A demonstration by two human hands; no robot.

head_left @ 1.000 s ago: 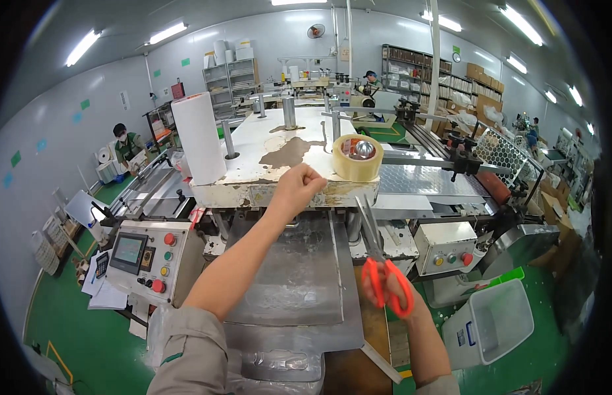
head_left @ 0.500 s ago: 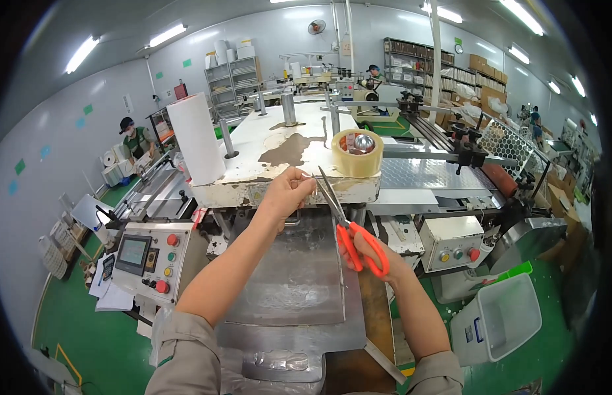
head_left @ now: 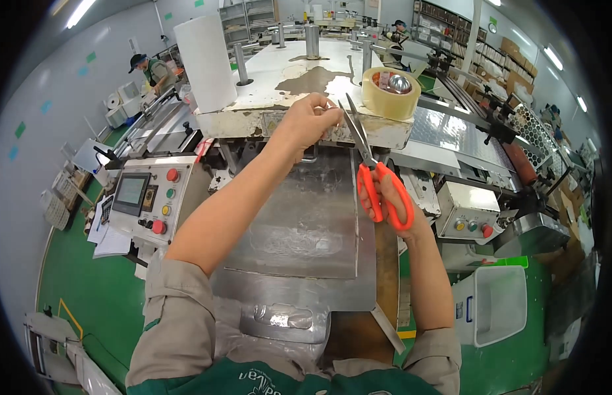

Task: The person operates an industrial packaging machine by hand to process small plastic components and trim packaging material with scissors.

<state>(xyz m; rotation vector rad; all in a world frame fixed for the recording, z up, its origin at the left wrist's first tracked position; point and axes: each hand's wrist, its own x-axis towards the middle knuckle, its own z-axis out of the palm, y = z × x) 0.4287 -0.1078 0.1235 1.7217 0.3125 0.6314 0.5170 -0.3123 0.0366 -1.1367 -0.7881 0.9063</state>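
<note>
My left hand [head_left: 304, 125] is raised in front of the white machine's chipped front edge, its thumb and fingers pinched together. Whatever they hold is too small or too clear to name. Close to its right, my right hand [head_left: 420, 228] grips a pair of scissors [head_left: 363, 143] by orange-red handles. The scissor blades point up and away, slightly parted, with their tips just beside the left fingertips. A wide roll of clear tape [head_left: 390, 102] lies on the machine top [head_left: 266, 100], just beyond the scissors. Below both hands is a scuffed metal plate [head_left: 299, 217].
At left on the machine stands a tall white roll [head_left: 206, 66] near metal posts. A control panel [head_left: 154, 194] with a screen and buttons is on the left; a button box [head_left: 469, 212] is on the right. A translucent bin [head_left: 500, 309] sits at lower right. A co-worker [head_left: 153, 72] stands far left.
My view has tipped downward, so the machine and both hands sit higher in the picture. The left pinch and the right hand's hold on the scissors are unchanged.
</note>
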